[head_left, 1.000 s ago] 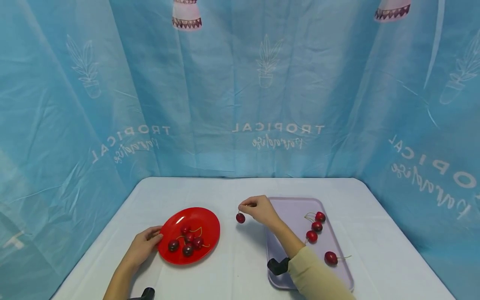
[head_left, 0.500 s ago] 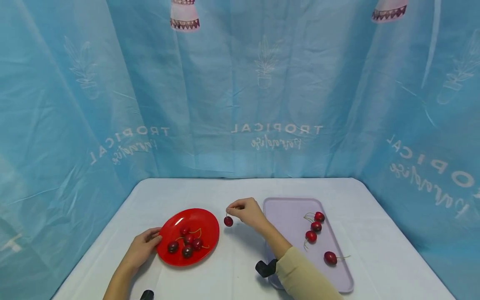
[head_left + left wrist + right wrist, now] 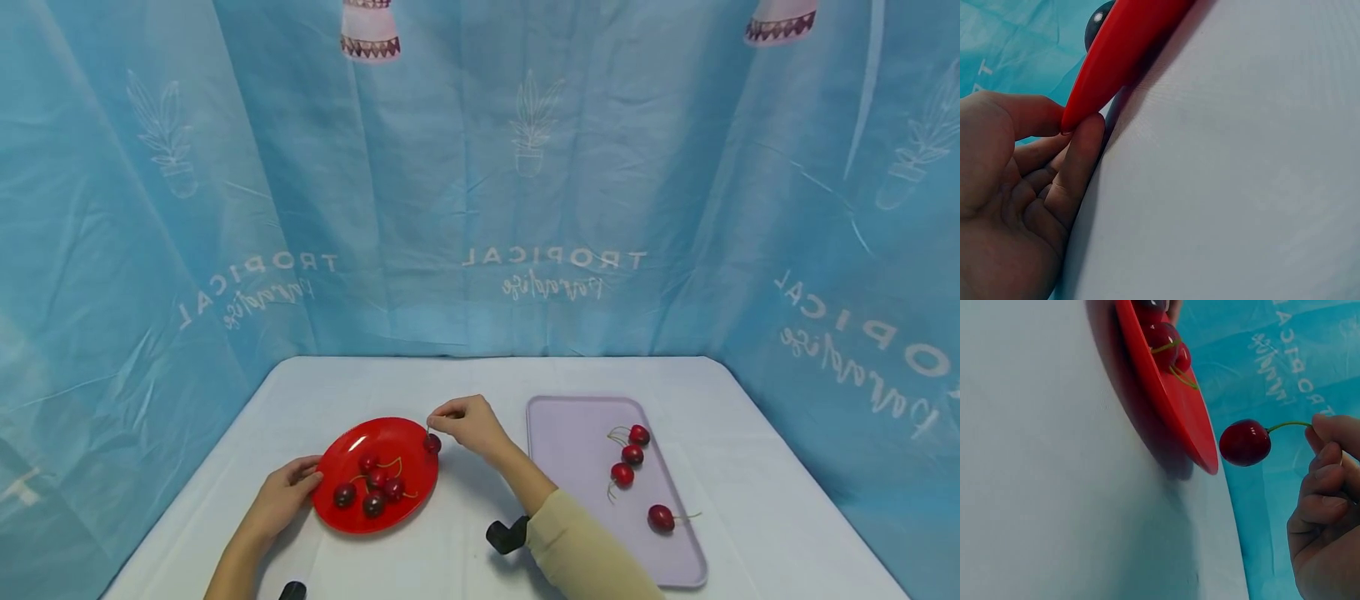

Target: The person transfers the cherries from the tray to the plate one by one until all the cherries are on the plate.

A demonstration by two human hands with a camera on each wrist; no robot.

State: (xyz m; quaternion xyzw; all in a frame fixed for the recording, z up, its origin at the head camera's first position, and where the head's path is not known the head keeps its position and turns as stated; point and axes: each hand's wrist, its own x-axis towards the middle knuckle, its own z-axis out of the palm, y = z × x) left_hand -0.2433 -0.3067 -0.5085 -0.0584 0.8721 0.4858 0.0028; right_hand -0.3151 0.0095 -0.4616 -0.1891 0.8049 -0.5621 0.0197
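My right hand (image 3: 472,423) pinches a dark red cherry (image 3: 1245,443) by its green stem, and the fruit hangs at the right rim of a red plate (image 3: 397,433). In the right wrist view the cherry is just off the rim, apart from the plate. Several cherries (image 3: 376,479) lie together on the plate, some with stems. My left hand (image 3: 281,492) grips the plate's left edge, the thumb on top and fingers beneath, as the left wrist view shows.
A pale purple tray (image 3: 558,417) lies to the right, with several cherries (image 3: 632,454) along its right side; one lies apart near the front. The white table (image 3: 465,542) ends at a blue curtain (image 3: 450,167) behind and on both sides.
My right hand has moved left with the hanging cherry, from the gap between tray and plate to the plate's right rim. The left hand keeps its grip on the plate.
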